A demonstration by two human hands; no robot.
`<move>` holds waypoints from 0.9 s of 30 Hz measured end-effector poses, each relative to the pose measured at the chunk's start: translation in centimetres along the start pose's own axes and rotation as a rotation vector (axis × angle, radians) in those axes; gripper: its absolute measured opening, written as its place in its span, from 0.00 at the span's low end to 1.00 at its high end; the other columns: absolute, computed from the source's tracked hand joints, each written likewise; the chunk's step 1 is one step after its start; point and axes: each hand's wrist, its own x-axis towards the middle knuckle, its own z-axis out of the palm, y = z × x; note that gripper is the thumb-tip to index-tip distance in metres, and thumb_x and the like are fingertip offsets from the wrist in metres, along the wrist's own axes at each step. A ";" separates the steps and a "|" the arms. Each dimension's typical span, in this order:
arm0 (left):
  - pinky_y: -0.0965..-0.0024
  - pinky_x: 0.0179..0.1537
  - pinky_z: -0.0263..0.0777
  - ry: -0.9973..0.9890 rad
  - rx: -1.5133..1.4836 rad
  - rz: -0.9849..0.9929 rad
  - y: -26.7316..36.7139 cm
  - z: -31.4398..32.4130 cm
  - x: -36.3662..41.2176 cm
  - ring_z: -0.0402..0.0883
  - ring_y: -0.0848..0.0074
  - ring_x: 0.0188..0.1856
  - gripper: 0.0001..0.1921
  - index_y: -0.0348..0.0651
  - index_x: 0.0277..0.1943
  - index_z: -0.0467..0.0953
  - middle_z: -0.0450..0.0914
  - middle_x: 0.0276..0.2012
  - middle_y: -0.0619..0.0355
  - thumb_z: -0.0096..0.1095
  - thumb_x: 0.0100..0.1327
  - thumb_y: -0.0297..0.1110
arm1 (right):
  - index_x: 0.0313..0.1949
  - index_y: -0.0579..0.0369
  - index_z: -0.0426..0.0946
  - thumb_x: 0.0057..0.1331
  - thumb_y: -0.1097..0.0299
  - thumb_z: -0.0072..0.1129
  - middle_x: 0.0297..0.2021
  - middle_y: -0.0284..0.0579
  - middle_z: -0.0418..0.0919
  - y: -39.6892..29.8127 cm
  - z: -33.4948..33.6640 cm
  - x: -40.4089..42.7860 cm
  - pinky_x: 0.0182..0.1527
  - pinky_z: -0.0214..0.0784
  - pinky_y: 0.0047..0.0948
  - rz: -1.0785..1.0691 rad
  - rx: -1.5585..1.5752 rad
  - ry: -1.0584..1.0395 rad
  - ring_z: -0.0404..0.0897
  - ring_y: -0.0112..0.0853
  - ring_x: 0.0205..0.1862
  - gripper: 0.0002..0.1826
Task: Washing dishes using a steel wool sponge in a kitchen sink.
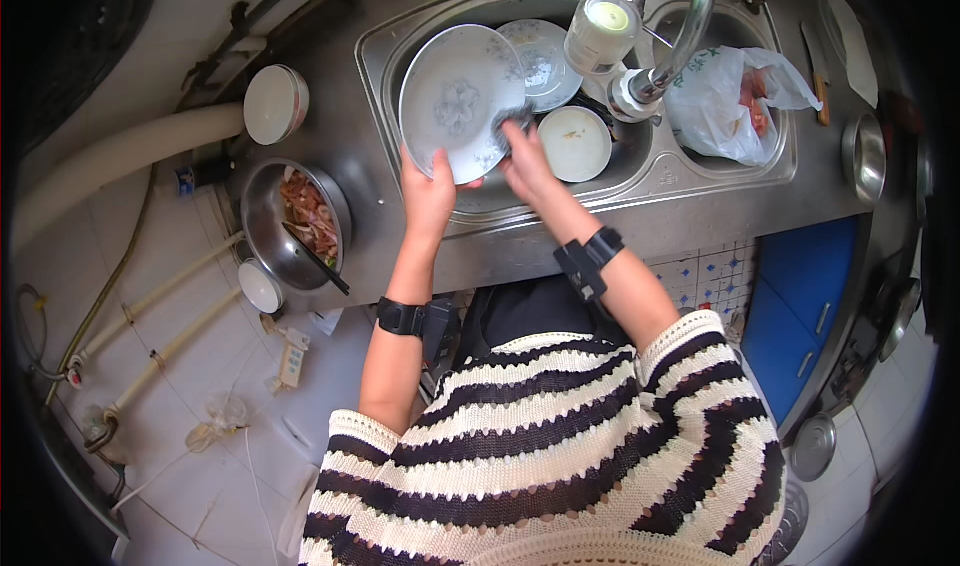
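My left hand point(431, 183) grips the near rim of a white floral plate point(442, 93), tilted over the left basin of a steel double sink point(375, 63). In my right hand point(525, 157) is a grey scouring pad point(513, 124), probably steel wool, pressed against the plate's right side. Behind my right hand, a second floral plate point(544, 63) and a small white bowl point(574, 146) with food bits lie in the basin. Dark chopsticks lie partly hidden between them. A chrome faucet point(682, 48) arches over the divider, beside an upturned glass jar point(600, 37).
Left of the sink are stacked bowls point(274, 104), a steel bowl point(262, 224) of cut meat with chopsticks, and a small white bowl point(260, 286). A plastic bag point(720, 108) with meat fills the right basin. A knife point(820, 85) and a metal bowl point(866, 158) lie farther right.
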 end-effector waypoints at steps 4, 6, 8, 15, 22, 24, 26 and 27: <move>0.70 0.24 0.81 -0.069 0.117 -0.066 -0.1 -0.9 0.2 0.81 0.63 0.31 0.17 0.32 0.55 0.56 0.71 0.42 0.45 0.41 0.63 0.22 | 0.54 0.53 0.59 0.62 0.70 0.50 0.48 0.42 0.69 -0.1 -2.5 0.0 0.45 0.72 0.44 0.183 -0.086 -0.112 0.72 0.34 0.49 0.21; 0.71 0.25 0.79 -0.188 0.220 -0.118 0.7 -2.0 0.4 0.81 0.65 0.28 0.16 0.31 0.53 0.59 0.73 0.40 0.45 0.41 0.62 0.20 | 0.52 0.56 0.60 0.58 0.71 0.53 0.46 0.42 0.71 -2.2 -2.8 1.3 0.42 0.74 0.43 0.044 -0.410 -0.140 0.73 0.34 0.47 0.22; 0.70 0.27 0.80 -0.297 0.299 -0.142 1.9 -2.7 1.5 0.80 0.64 0.33 0.16 0.31 0.54 0.59 0.72 0.43 0.46 0.41 0.62 0.20 | 0.53 0.57 0.62 0.55 0.71 0.57 0.44 0.42 0.73 -4.6 -3.5 3.2 0.45 0.70 0.33 -0.073 -0.649 -0.256 0.74 0.32 0.45 0.26; 0.69 0.27 0.80 -0.492 0.613 -0.180 5.8 -1.3 4.8 0.79 0.66 0.36 0.19 0.31 0.51 0.63 0.73 0.40 0.47 0.38 0.54 0.15 | 0.56 0.54 0.61 0.52 0.70 0.62 0.43 0.44 0.75 -10.4 -2.6 7.7 0.47 0.66 0.26 -0.563 -1.168 -0.437 0.75 0.30 0.44 0.31; 0.52 0.34 0.67 -0.566 1.339 0.229 6.0 0.1 6.4 0.75 0.47 0.35 0.07 0.32 0.36 0.67 0.76 0.30 0.38 0.49 0.54 0.22 | 0.47 0.54 0.70 0.49 0.80 0.56 0.40 0.48 0.76 -12.2 3.1 2.9 0.45 0.67 0.30 -0.979 -1.369 -0.720 0.76 0.42 0.43 0.22; 0.54 0.34 0.67 -0.401 1.234 0.263 5.8 0.3 6.0 0.75 0.47 0.35 0.08 0.32 0.38 0.68 0.75 0.31 0.38 0.50 0.57 0.26 | 0.46 0.53 0.69 0.49 0.78 0.57 0.39 0.48 0.76 -12.4 1.9 2.4 0.44 0.68 0.31 -0.872 -1.296 -0.509 0.76 0.42 0.42 0.22; 0.53 0.34 0.68 -0.129 1.120 0.256 5.0 -0.1 5.2 0.75 0.47 0.35 0.08 0.39 0.40 0.70 0.76 0.31 0.40 0.52 0.60 0.31 | 0.47 0.53 0.69 0.49 0.78 0.57 0.39 0.48 0.76 -11.1 0.9 2.8 0.44 0.68 0.31 -0.913 -1.207 -0.366 0.76 0.42 0.43 0.22; 0.53 0.34 0.68 -0.123 1.120 0.258 4.0 -0.7 4.6 0.75 0.47 0.35 0.08 0.39 0.40 0.70 0.76 0.31 0.40 0.52 0.60 0.31 | 0.47 0.53 0.69 0.48 0.78 0.58 0.39 0.47 0.76 -10.2 0.5 3.0 0.44 0.67 0.30 -0.943 -1.112 -0.230 0.76 0.43 0.43 0.23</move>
